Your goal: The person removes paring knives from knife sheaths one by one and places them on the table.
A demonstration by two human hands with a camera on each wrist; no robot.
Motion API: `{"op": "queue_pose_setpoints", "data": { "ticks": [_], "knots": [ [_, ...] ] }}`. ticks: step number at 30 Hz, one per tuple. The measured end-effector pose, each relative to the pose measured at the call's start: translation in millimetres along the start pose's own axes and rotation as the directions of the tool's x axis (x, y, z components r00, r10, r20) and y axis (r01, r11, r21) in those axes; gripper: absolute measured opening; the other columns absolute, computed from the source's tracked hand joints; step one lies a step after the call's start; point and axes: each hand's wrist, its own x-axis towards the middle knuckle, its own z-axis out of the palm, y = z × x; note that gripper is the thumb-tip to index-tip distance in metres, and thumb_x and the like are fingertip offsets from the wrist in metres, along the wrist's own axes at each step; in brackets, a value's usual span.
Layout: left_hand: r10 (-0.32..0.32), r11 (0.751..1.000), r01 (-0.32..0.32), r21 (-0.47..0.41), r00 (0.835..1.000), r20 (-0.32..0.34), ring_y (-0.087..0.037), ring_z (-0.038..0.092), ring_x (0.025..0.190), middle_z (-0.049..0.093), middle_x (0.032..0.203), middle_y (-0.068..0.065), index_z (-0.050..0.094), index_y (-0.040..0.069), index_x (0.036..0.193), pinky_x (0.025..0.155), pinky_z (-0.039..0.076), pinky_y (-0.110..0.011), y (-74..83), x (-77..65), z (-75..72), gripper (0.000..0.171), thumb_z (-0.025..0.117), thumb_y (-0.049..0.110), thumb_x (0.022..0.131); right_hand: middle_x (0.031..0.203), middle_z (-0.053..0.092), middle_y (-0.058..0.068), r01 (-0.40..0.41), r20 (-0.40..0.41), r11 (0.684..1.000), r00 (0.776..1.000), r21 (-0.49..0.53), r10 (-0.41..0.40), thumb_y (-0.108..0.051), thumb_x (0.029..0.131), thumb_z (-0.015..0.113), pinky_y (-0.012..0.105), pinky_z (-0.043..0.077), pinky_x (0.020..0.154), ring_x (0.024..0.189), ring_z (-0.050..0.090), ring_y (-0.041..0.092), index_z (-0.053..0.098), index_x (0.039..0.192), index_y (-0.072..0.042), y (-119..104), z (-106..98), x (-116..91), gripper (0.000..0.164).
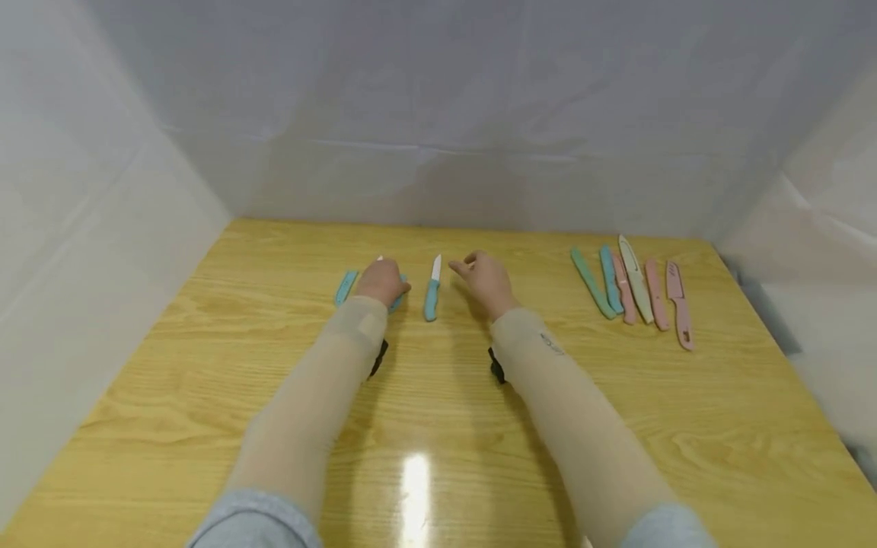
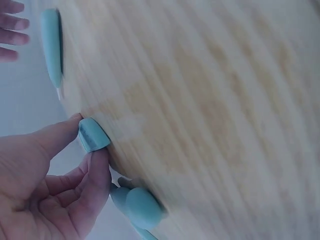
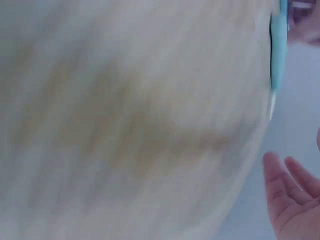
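Observation:
My left hand (image 1: 384, 281) pinches a light-blue knife sheath (image 2: 94, 135) between thumb and fingers, low over the table; much of the sheath is hidden by the hand. Just beside those fingers lies a rounded blue knife handle (image 2: 144, 209), and a white blade tip shows past the hand in the head view. Left of it is another flat blue sheath (image 1: 346, 288). Between both hands rests a small knife (image 1: 432, 293) with a blue handle and white blade pointing away. My right hand (image 1: 486, 281) hovers to the right of this knife, fingers loosely bent and holding nothing.
On the right of the wooden table (image 1: 425, 411) lies a row of knives and sheaths: a green piece (image 1: 592, 283), a blue one (image 1: 611, 280), a cream knife (image 1: 636, 280) and several pink ones (image 1: 680, 304). Pale sheeting (image 1: 438, 114) rises behind and at both sides.

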Motion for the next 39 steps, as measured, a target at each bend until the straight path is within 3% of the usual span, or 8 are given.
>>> {"op": "queue_pose_setpoints", "data": {
  "ticks": [5,9,20,25,30,34,37,39],
  "knots": [
    [-0.005,1.000,0.005,-0.013,1.000,0.006,-0.021,0.058,0.082,0.069,0.101,-0.015,0.067,-0.004,0.104,0.085,0.053,-0.037,1.3,0.4,1.9,0.031,0.059,0.026,0.097,0.156,0.024,0.025,0.031,0.117,0.997,0.993,-0.068,-0.023,-0.041,0.098,0.055,0.050,0.027,0.115,0.141,0.030,0.040,0.017,0.153,0.000,30,-40,0,0.078],
    [-0.003,1.000,0.003,-0.006,1.000,-0.011,-0.019,0.056,0.076,0.068,0.092,-0.013,0.067,-0.002,0.097,0.080,0.053,-0.035,1.2,1.5,1.0,0.030,0.059,0.026,0.097,0.156,-0.006,0.033,0.087,0.179,0.978,0.982,-0.189,-0.053,-0.041,0.098,0.055,0.057,0.006,0.118,0.145,-0.006,0.048,-0.002,0.152,0.005,63,-68,-1,0.090],
    [-0.022,0.999,0.022,-0.036,1.000,-0.003,-0.018,0.052,0.072,0.061,0.081,-0.008,0.065,0.000,0.092,0.073,0.051,-0.032,-3.4,0.8,2.6,0.028,0.059,0.026,0.098,0.151,-0.028,0.031,0.028,0.242,0.949,0.969,-0.314,0.052,-0.063,0.095,0.040,0.062,-0.005,0.115,0.139,-0.024,0.049,-0.021,0.146,0.009,133,-109,-26,0.107],
    [-0.027,0.999,0.027,-0.044,1.000,-0.014,-0.020,0.056,0.078,0.068,0.097,-0.015,0.065,-0.004,0.103,0.081,0.054,-0.036,-6.1,0.9,1.3,0.031,0.059,0.026,0.098,0.149,-0.026,0.035,0.031,0.238,0.954,0.970,-0.298,0.043,-0.060,0.096,0.042,0.061,-0.002,0.115,0.139,-0.023,0.050,-0.021,0.144,0.012,144,-115,-30,0.107],
    [-0.024,0.999,0.023,-0.044,1.000,-0.014,-0.018,0.053,0.073,0.066,0.090,-0.013,0.065,-0.004,0.100,0.077,0.053,-0.034,-7.0,0.0,-0.3,0.030,0.059,0.025,0.097,0.148,-0.021,0.041,0.012,0.263,0.950,0.962,-0.311,0.074,-0.050,0.100,0.042,0.062,0.002,0.115,0.139,-0.016,0.055,-0.015,0.142,0.020,144,-118,-28,0.099],
    [-0.029,0.999,0.029,-0.035,0.999,-0.015,-0.017,0.052,0.071,0.065,0.086,-0.011,0.065,-0.003,0.098,0.073,0.053,-0.033,-6.8,-0.2,-1.0,0.030,0.059,0.026,0.097,0.146,0.006,0.048,0.041,0.241,0.909,0.968,-0.415,0.066,-0.037,0.102,0.044,0.062,0.018,0.113,0.137,0.011,0.059,0.018,0.136,0.030,143,-119,-24,0.079],
    [-0.031,0.999,0.031,-0.026,0.999,-0.011,-0.017,0.052,0.071,0.066,0.087,-0.011,0.066,-0.003,0.099,0.071,0.052,-0.031,-6.4,1.1,0.0,0.031,0.059,0.027,0.097,0.129,0.040,0.048,0.085,0.184,0.859,0.983,-0.505,0.010,-0.025,0.101,0.048,0.060,0.035,0.104,0.123,0.040,0.057,0.055,0.111,0.026,141,-121,-23,0.052],
    [-0.028,1.000,0.028,-0.014,1.000,0.000,-0.017,0.053,0.070,0.067,0.088,-0.011,0.067,-0.002,0.099,0.070,0.052,-0.031,-6.0,2.3,1.0,0.031,0.059,0.028,0.098,0.114,0.054,0.043,0.070,0.139,0.843,0.990,-0.534,0.006,-0.019,0.099,0.050,0.060,0.040,0.099,0.115,0.047,0.057,0.065,0.088,0.017,140,-122,-23,0.040]
  ]
}}
